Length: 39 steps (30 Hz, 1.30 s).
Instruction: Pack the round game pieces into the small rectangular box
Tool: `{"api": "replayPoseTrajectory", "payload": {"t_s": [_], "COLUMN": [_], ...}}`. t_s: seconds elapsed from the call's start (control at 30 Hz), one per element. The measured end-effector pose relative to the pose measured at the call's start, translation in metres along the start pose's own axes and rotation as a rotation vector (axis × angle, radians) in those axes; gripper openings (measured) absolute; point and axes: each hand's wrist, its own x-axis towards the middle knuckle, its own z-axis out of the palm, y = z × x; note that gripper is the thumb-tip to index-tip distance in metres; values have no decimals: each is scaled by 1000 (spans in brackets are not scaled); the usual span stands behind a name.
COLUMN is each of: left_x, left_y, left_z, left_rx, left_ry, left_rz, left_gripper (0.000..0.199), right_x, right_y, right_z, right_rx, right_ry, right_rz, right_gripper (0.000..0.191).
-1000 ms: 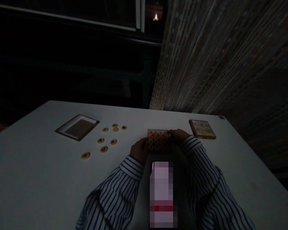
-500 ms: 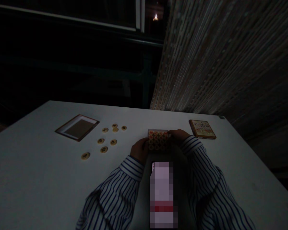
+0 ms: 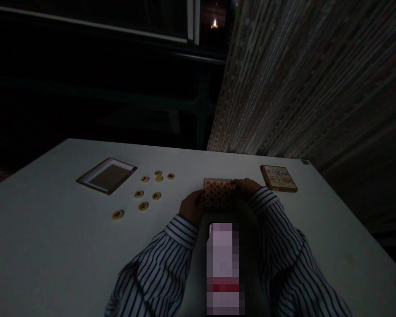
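Note:
A small open box (image 3: 212,179) filled with rows of round xiangqi pieces (image 3: 218,190) rests on the table between my hands. Red characters show on its far rows; the near rows are dark and hard to read. My left hand (image 3: 192,207) is closed on the box's left side, and my right hand (image 3: 246,188) grips its far right corner. The fingertips are dim. Several loose xiangqi pieces (image 3: 139,193) lie scattered on the table to the left, one with a blank face up.
On the white table (image 3: 69,246), an open shallow box lid or tray (image 3: 114,176) lies at the left. A flat printed box (image 3: 279,178) is at the right. A lit phone (image 3: 222,255), its screen blurred, sits nearest me. Behind hangs a string curtain (image 3: 267,79).

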Motion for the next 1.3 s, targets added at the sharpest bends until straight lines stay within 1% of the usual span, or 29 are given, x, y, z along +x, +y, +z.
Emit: {"api": "replayPoseTrajectory", "payload": {"t_s": [0.2,0.4,0.67,0.8,0.9,1.1,1.3], "left_x": [-1,-2,-2,-1,-1,-2,-1], "left_y": [2,5,3,2,4,4,2], "left_z": [-1,-4,-2,-1,-2,-3,-1], "left_rx": [6,19,3,1,16,14,15], "left_ry": [8,-10,15,-1,0,-7,0], "left_rz": [-17,-4,8,7,-11,-7,-3], "left_gripper": [27,26,26,25,26,27,27], "right_x": [-2,-4,-4,-3,-4,-5,-9], "right_y": [-1,-2,0,1,1,-1,-5], "right_z": [-1,-1,-2,-2,-2,-5,-6], "right_rx": [1,13,12,19,6,-28,-55], "right_ry": [-1,-2,-1,-11,9,-53,-46], "right_rz": [8,17,19,17,37,98,144], "right_gripper": [39,39,40,40,42,46,46]}}
